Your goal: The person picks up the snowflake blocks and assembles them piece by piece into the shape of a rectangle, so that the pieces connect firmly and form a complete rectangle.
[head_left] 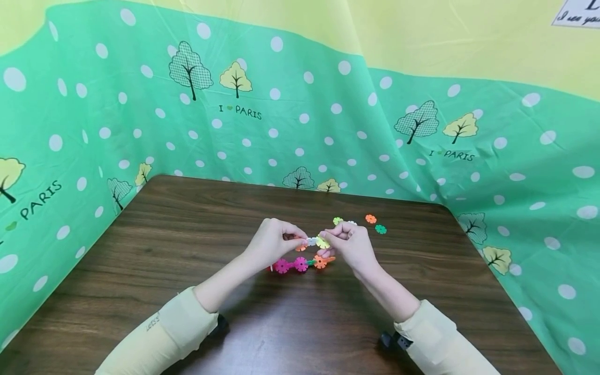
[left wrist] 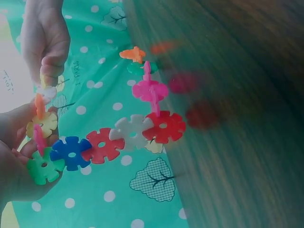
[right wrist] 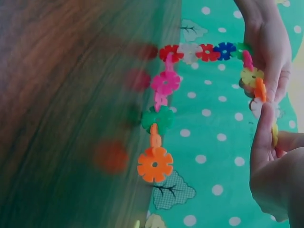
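Observation:
A chain of flower-shaped interlocking plastic discs hangs between both hands above the table. My left hand [head_left: 264, 244] grips its upper stretch, near an orange disc [head_left: 301, 246]. Between finger and thumb, my right hand [head_left: 354, 249] pinches a yellow disc [head_left: 322, 242] right at a white disc [head_left: 311, 241]. In the left wrist view the chain runs from a green disc [left wrist: 45, 166] through a blue disc [left wrist: 71, 154] and red and white ones to a red disc [left wrist: 173, 127]. From there, magenta discs lead to a green one and the orange end disc [right wrist: 155, 165], seen in the right wrist view.
Beyond the right hand, loose discs lie on the brown wooden table [head_left: 197, 219]: a yellow-green disc [head_left: 337, 221], an orange disc [head_left: 371, 219], a green disc [head_left: 380, 229] and a partly hidden white disc [head_left: 352, 223]. A green dotted cloth [head_left: 300, 135] surrounds the table's back and sides.

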Available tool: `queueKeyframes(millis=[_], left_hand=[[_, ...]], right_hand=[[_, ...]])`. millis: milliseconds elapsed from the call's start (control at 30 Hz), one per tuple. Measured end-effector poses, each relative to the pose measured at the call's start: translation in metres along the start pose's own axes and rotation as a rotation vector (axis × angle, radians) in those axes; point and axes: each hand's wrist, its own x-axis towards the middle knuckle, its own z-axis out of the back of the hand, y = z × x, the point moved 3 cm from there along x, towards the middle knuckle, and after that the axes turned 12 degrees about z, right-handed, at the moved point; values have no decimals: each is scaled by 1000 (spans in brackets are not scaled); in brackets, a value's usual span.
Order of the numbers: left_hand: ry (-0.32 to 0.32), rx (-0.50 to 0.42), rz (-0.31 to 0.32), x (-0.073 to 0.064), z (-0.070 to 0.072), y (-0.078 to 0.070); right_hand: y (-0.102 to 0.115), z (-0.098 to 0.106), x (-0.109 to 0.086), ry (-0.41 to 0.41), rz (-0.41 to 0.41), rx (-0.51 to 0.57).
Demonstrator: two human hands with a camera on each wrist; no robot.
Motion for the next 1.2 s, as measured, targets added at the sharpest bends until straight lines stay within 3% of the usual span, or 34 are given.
queueKeyframes(millis=[367,533,933,1100,1200], left_hand=[[-7,-29,8,-1,-5,-1],[19,-38,3,-1,-4,-1],[50,-14,-3,-2,-1,-4],[63,-7,1,-1,-1,-2],[74,-5,3,-1,0,-1]], right_hand=[[5,-3,-8,-59,18,-41],[7,-2,-9,-22,44,-48],[7,8,-6,105,24,-86],[21,17,-4,141,120,-203],[34,24,-3,152,227,-358]])
